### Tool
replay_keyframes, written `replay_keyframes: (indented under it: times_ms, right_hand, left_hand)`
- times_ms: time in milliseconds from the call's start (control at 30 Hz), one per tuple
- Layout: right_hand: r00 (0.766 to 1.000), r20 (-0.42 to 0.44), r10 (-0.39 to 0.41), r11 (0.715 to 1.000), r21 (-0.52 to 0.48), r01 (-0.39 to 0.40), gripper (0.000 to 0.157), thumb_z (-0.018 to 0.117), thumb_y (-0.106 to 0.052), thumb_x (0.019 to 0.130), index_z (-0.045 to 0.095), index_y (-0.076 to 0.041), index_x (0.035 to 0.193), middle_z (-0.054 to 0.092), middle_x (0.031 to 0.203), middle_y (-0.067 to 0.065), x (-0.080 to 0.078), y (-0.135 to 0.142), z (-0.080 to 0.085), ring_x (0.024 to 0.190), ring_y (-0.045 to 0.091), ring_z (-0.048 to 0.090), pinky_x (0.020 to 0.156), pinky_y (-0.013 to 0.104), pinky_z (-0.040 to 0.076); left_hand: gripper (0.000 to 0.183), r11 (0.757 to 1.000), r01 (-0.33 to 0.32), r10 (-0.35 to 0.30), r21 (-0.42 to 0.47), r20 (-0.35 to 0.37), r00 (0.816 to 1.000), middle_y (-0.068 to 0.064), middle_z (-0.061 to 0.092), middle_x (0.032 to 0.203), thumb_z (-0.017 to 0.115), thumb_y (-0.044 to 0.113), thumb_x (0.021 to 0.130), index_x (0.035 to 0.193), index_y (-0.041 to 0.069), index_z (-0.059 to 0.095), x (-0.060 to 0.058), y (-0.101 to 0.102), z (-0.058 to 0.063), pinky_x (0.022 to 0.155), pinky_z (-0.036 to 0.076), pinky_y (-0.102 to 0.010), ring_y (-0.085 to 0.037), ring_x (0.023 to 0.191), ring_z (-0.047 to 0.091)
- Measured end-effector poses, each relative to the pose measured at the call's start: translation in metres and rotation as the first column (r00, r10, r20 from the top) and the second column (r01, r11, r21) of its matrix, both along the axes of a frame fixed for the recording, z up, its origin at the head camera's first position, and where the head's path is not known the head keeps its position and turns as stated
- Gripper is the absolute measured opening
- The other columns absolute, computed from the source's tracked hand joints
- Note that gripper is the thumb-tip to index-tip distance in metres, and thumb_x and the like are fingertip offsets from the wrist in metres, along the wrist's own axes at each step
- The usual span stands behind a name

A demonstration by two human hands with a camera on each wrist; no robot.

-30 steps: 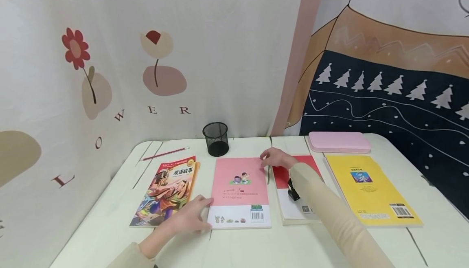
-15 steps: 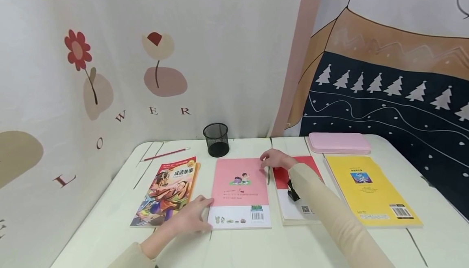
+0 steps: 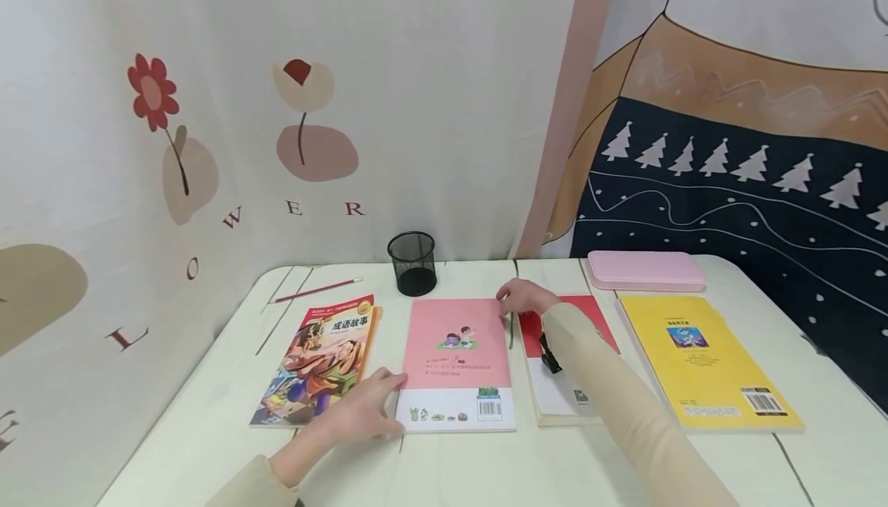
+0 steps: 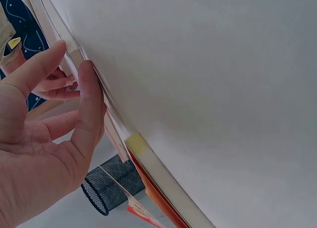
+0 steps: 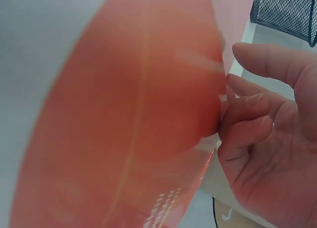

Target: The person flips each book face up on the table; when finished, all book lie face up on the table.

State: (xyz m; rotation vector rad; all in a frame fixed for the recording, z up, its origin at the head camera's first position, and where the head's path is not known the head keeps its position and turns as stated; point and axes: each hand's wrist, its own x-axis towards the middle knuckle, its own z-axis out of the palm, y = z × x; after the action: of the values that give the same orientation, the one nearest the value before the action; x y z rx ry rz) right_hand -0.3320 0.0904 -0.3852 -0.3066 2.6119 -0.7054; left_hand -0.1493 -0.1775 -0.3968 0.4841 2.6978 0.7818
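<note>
A book with a pink and white cover (image 3: 454,360) lies flat on the table, a barcode at its lower right. My left hand (image 3: 361,408) is at its left edge, the thumb near the lower corner and the fingers higher up. In the left wrist view, the fingertips (image 4: 87,72) touch the book's edge without wrapping round it. My right hand (image 3: 526,297) touches the upper right edge, its forearm crossing a red and white book (image 3: 555,391). Seen from the right wrist, the right hand (image 5: 275,124) has bent fingers and an extended thumb.
A colourful storybook (image 3: 315,368) overlaps an orange-edged book at left. A yellow book (image 3: 708,368) lies at right, below a pink pencil case (image 3: 645,270). A black mesh pen holder (image 3: 414,264) and a pencil (image 3: 317,290) are at the back of the white table (image 3: 444,476).
</note>
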Motion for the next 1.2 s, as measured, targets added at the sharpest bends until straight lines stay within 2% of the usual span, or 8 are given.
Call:
replay_keyframes:
  times_ms: [133,233,300,433,567,700,967,1200]
  right_hand:
    - [1.0,0.008,0.004,1.0,-0.015,-0.004,0.038,0.06,-0.013,0.08,0.055,-0.007,0.117,0.052,0.111,0.01,0.0,0.001,0.0,0.093,0.023,0.046,0.082,0.038,0.041]
    - [1.0,0.029,0.006,0.996,-0.086,-0.004,0.038,0.06,-0.01,0.08,0.053,-0.005,0.117,0.053,0.105,0.01,0.001,0.004,-0.001,0.084,0.022,0.05,0.075,0.034,0.043]
    - [0.997,0.074,-0.002,0.987,-0.162,0.014,0.039,0.059,-0.008,0.08,0.05,-0.002,0.118,0.054,0.099,0.01,0.001,0.007,-0.001,0.075,0.02,0.053,0.068,0.029,0.043]
    - [0.986,0.167,-0.023,0.946,-0.314,0.075,0.042,0.056,-0.006,0.081,0.045,0.002,0.12,0.058,0.084,0.011,0.001,0.013,-0.003,0.061,0.017,0.056,0.057,0.023,0.041]
    - [0.975,0.22,-0.033,0.883,-0.45,0.132,0.045,0.056,-0.006,0.081,0.041,0.0,0.122,0.06,0.075,0.011,0.001,0.017,-0.007,0.06,0.017,0.054,0.055,0.022,0.041]
    - [0.97,0.243,-0.008,0.826,-0.546,0.143,0.046,0.057,-0.007,0.081,0.037,-0.004,0.121,0.057,0.082,0.012,0.002,0.02,-0.008,0.064,0.019,0.052,0.057,0.024,0.043]
    - [0.978,0.203,0.05,0.795,-0.6,0.084,0.047,0.058,-0.005,0.082,0.033,-0.004,0.121,0.047,0.098,0.014,0.006,0.022,0.002,0.077,0.022,0.054,0.072,0.03,0.048]
    - [0.985,0.164,0.05,0.723,-0.687,0.077,0.048,0.058,-0.004,0.082,0.032,-0.008,0.122,0.044,0.109,0.015,0.013,0.024,0.004,0.091,0.025,0.055,0.081,0.032,0.046]
  left_hand:
    - [0.072,1.0,-0.01,0.01,0.0,0.018,1.0,-0.005,0.045,0.097,0.074,0.017,0.069,0.128,-0.005,0.04,0.0,0.001,0.0,0.052,0.041,-0.025,-0.013,0.065,0.045]
    - [0.071,1.0,-0.015,0.015,-0.004,0.025,1.0,-0.005,0.045,0.097,0.074,0.017,0.069,0.128,-0.005,0.04,0.001,0.001,0.0,0.052,0.042,-0.025,-0.013,0.065,0.046]
    - [0.071,1.0,-0.015,0.015,-0.008,0.023,1.0,-0.005,0.045,0.098,0.073,0.018,0.069,0.128,-0.004,0.04,0.001,0.001,0.0,0.053,0.042,-0.025,-0.012,0.066,0.046]
    - [0.071,1.0,-0.002,0.002,-0.006,0.012,1.0,-0.005,0.045,0.098,0.073,0.018,0.07,0.128,-0.004,0.04,0.001,0.0,0.0,0.053,0.042,-0.024,-0.012,0.066,0.046]
    - [0.072,1.0,0.01,-0.01,0.01,0.011,1.0,-0.005,0.045,0.099,0.074,0.018,0.069,0.128,-0.005,0.04,0.002,-0.001,0.001,0.053,0.042,-0.024,-0.012,0.066,0.045]
    - [0.073,1.0,0.021,-0.021,0.018,0.007,1.0,-0.005,0.045,0.1,0.074,0.018,0.069,0.129,-0.005,0.039,0.002,-0.001,0.001,0.053,0.042,-0.023,-0.011,0.065,0.046]
    - [0.074,0.999,0.029,-0.03,0.034,0.012,0.999,-0.006,0.045,0.101,0.074,0.016,0.068,0.129,-0.005,0.037,0.0,-0.003,0.002,0.054,0.043,-0.023,-0.012,0.066,0.046]
    - [0.077,1.0,0.008,-0.009,0.03,0.034,0.999,-0.006,0.046,0.102,0.074,0.018,0.068,0.131,-0.003,0.035,-0.001,-0.004,0.002,0.058,0.044,-0.027,-0.014,0.07,0.046]
